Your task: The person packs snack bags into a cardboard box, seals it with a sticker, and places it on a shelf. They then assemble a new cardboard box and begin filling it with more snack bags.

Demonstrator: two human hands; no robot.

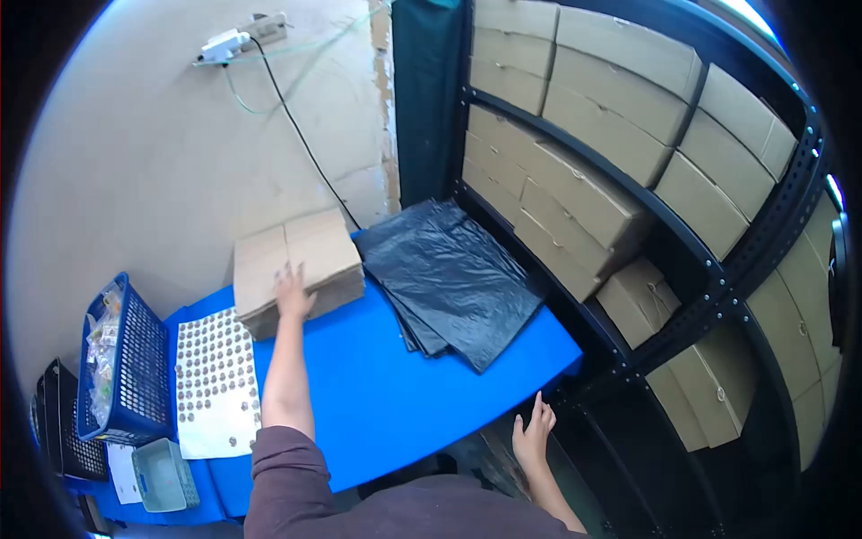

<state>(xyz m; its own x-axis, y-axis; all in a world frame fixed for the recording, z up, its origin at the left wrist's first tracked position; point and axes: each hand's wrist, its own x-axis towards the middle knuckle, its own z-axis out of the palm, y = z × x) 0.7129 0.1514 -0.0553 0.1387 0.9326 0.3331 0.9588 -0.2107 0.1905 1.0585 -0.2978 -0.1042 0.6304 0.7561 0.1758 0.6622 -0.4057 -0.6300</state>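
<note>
Cardboard stack (321, 250), made of flat brown pieces, sits just left of the frame's centre on a blue table (359, 395), close to the pale wall (171, 162). Its long axis appears to run across the frame, rising slightly toward the right. The left hand (293, 293) is much the nearer: it reaches up from the bottom of the frame and lies over the stack's front part, palm down, fingers spread, gripping nothing that can be seen. The right hand (535, 429) is well apart, at lower right beside the table's front edge, fingers loosely extended and holding nothing visible; the stack lies up and to the left of it. Black plastic sheets (453, 283) lie just right of the stack.
</note>
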